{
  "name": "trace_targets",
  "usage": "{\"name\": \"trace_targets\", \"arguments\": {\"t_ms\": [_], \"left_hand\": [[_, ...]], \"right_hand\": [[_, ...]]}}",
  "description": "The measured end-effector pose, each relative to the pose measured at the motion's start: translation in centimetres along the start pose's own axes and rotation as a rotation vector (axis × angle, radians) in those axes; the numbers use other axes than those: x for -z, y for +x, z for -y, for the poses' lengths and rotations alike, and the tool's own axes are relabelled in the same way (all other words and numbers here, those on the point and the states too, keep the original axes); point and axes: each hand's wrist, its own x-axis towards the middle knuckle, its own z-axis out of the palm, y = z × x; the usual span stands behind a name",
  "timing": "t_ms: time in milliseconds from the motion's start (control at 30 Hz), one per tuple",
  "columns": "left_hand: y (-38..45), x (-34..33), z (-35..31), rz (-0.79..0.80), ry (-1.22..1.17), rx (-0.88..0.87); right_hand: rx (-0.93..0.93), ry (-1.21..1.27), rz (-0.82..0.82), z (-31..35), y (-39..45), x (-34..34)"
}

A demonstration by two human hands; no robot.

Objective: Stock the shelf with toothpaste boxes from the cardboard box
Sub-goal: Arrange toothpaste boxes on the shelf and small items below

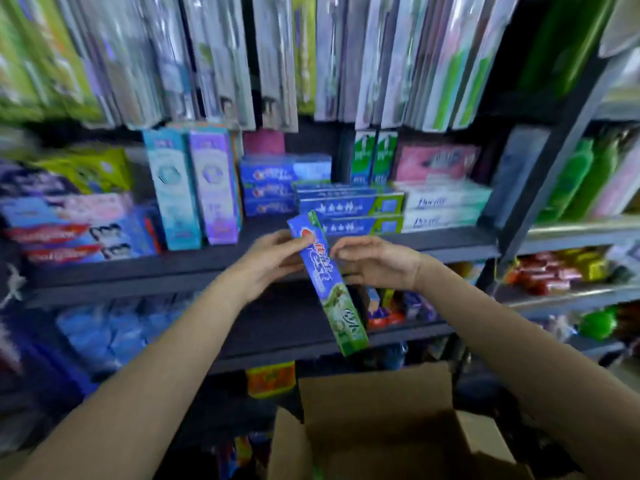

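- Nearest my view is the open cardboard box (398, 427), its flaps up at the bottom of the frame, below and between my 2 forearms; I cannot tell what lies inside.
- I hold 1 blue-and-green toothpaste box (329, 282) in the air in front of the shelf (242, 261), tilted, its blue end up near the shelf edge and its green end down toward the cardboard box.
- My left hand (273, 261) grips the upper part of the toothpaste box from the left, fingers curled round it with the thumb on its front.
- My right hand (377, 261) is at the box's right edge, fingertips curled toward it; the blur keeps me from telling whether they actually clamp it.
- On the shelf just behind the held box lies a stack of blue-and-green boxes (349, 209), flat, long sides facing me.
- Left of that stack are flat blue boxes (270, 192), then 2 upright boxes, 1 teal (173, 188) and 1 purple (214, 185).
- White boxes (443, 206) lie right of the stack.
- Toothbrush packs (277, 57) hang above the shelf.
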Motion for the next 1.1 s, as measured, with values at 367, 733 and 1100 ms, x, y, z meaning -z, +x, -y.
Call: {"name": "trace_targets", "arguments": {"t_ms": [367,733,1100], "left_hand": [[1.8,1.2,-5.5,-0.247,-0.35,-0.275],[5.8,6.3,-3.2,-0.513,-0.179,-0.097],[10.0,6.1,-2.4,-0.547,-0.038,-0.054]], "right_hand": [[0.032,-1.079,-0.302,10.6,4.0,-2.1],[0.229,-1.788,-0.406,15.4,14.8,1.7],[0.132,-1.841,-0.265,11.3,21.7,4.8]]}}
